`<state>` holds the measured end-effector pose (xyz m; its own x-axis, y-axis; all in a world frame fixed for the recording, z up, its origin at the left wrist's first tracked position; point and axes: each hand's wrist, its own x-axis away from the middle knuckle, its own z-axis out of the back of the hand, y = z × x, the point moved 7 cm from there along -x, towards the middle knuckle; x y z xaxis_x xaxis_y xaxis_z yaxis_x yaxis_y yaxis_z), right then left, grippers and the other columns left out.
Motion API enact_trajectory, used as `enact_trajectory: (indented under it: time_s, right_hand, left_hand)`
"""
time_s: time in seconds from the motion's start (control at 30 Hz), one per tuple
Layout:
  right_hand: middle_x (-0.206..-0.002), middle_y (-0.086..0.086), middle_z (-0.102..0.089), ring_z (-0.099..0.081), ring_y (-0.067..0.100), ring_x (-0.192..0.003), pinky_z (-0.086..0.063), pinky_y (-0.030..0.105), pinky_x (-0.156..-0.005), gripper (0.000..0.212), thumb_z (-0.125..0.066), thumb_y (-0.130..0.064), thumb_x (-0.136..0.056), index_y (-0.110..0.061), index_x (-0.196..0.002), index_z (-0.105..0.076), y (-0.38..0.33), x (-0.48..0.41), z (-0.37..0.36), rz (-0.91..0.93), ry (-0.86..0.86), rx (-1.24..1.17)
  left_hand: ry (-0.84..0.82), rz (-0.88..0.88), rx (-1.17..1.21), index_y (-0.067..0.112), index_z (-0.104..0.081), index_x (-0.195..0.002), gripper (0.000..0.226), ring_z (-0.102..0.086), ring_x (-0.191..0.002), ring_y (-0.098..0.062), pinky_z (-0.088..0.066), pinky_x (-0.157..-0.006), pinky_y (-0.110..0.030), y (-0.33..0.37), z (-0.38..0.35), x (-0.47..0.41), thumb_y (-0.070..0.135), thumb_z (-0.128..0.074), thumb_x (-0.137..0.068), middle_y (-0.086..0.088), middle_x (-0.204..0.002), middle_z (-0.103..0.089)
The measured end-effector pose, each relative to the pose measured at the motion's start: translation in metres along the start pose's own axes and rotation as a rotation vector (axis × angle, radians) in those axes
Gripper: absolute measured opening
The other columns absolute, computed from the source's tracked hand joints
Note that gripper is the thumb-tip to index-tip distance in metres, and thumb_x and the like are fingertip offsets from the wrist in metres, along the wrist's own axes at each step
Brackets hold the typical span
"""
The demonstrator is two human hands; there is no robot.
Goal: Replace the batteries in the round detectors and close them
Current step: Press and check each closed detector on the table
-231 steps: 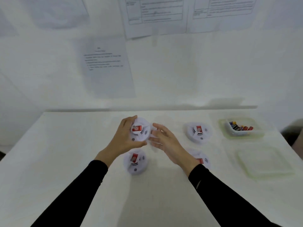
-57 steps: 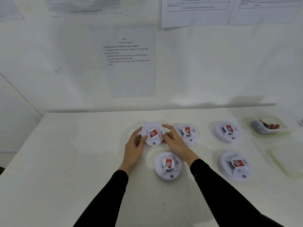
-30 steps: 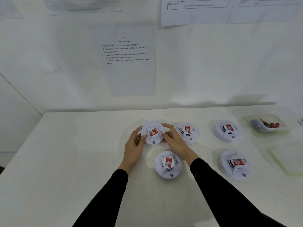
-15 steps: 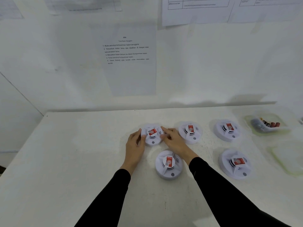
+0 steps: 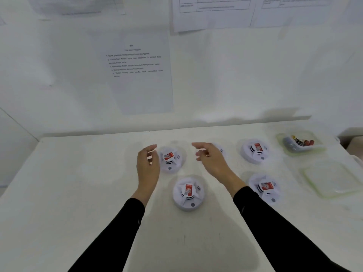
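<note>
Relaxed, empty fingers on left hand [image 5: 148, 167] and right hand [image 5: 213, 163], flanking one detector [image 5: 170, 160]. Seemingly nearly finished, with every detector near fingers apparently closed; batteries inside unseen.

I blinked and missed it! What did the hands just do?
Both let go. The left hand and right hand lifted off the far detector and spread apart, empty. It stayed on the table; the other detectors and battery tub didn't move.
</note>
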<state>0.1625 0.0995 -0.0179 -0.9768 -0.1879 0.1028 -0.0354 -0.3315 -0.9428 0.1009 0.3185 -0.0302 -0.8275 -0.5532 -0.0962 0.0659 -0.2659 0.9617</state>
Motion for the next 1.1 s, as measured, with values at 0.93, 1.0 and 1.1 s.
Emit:
enact_trajectory:
  time_s: [0.93, 1.0, 1.1]
  right_hand:
    - [-0.104, 0.000, -0.061, -0.060, 0.012, -0.082, -0.051, 0.023, -0.070, 0.074, -0.081, -0.014, -0.076, -0.022, -0.128, -0.028, 0.074, -0.027, 0.085, -0.057, -0.333, 0.103]
    - [-0.098, -0.006, -0.060, -0.060, 0.009, -0.080, -0.051, 0.023, -0.070, 0.077, -0.080, -0.013, -0.077, -0.028, -0.132, -0.027, 0.071, -0.028, 0.084, -0.034, -0.360, 0.109]
    - [-0.099, -0.007, -0.059, -0.062, 0.011, -0.083, -0.051, 0.026, -0.073, 0.078, -0.080, -0.017, -0.076, -0.032, -0.132, -0.028, 0.071, -0.029, 0.083, -0.026, -0.358, 0.118]
  left_hand:
    - [-0.571, 0.239, 0.141, 0.018, -0.053, -0.130, 0.041, -0.069, -0.104, -0.025, -0.060, -0.082, -0.033, 0.008, -0.152, 0.033, 0.012, -0.069, -0.092, -0.013, -0.121, -0.063]
    - [-0.583, 0.233, 0.141, 0.018, -0.053, -0.131, 0.043, -0.069, -0.104, -0.025, -0.060, -0.079, -0.031, 0.009, -0.152, 0.032, 0.012, -0.069, -0.092, -0.013, -0.123, -0.062]
    - [-0.567, 0.233, 0.165, 0.017, -0.054, -0.132, 0.043, -0.070, -0.102, -0.023, -0.060, -0.077, -0.028, 0.008, -0.153, 0.032, 0.010, -0.069, -0.092, -0.014, -0.121, -0.063]
